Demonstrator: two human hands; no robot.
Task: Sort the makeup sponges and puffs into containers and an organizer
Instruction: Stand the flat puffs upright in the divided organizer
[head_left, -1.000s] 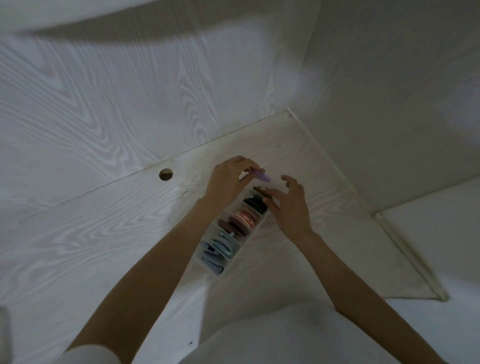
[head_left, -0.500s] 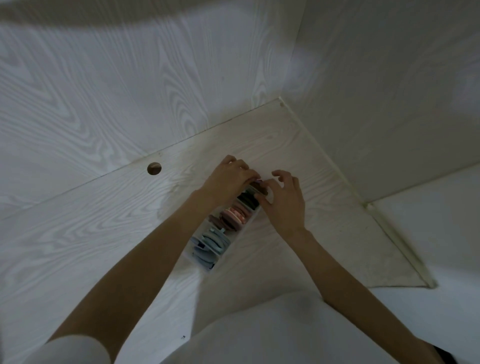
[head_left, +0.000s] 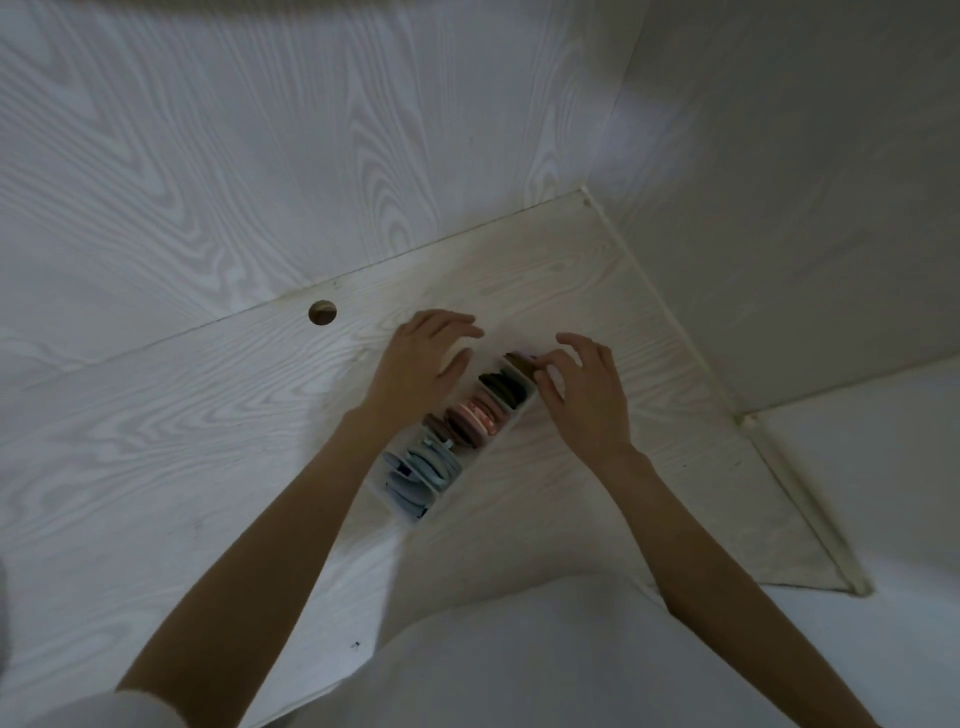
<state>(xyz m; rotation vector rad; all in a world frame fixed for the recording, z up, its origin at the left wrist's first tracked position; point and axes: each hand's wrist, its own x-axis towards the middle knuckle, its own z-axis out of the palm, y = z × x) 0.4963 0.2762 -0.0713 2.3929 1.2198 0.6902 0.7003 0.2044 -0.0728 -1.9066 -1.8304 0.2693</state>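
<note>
Both hands are up at the far end of the organizer (head_left: 511, 415), a narrow pale tray lying slantwise on the white wood-grain desk (head_left: 156, 441). The left hand (head_left: 421, 358) hovers just beside the tray's left edge, fingers loosely spread and curled downward, holding nothing that I can see. The right hand (head_left: 584, 395) sits at the tray's far right corner, fingers apart, thumb and forefinger drawn close at the rim by a purple puff (head_left: 524, 357) in the end compartment; whether they actually pinch it, I cannot tell. Down the tray, the compartments are packed: dark green puffs (head_left: 506, 387) next, then pink and brown puffs (head_left: 475, 418) standing on edge, then blue puffs (head_left: 421, 475) at the near end. A round cable hole (head_left: 322, 312) shows in the desk, well to the left of the hands. The desk meets pale wood-grain walls at the back and right.
</note>
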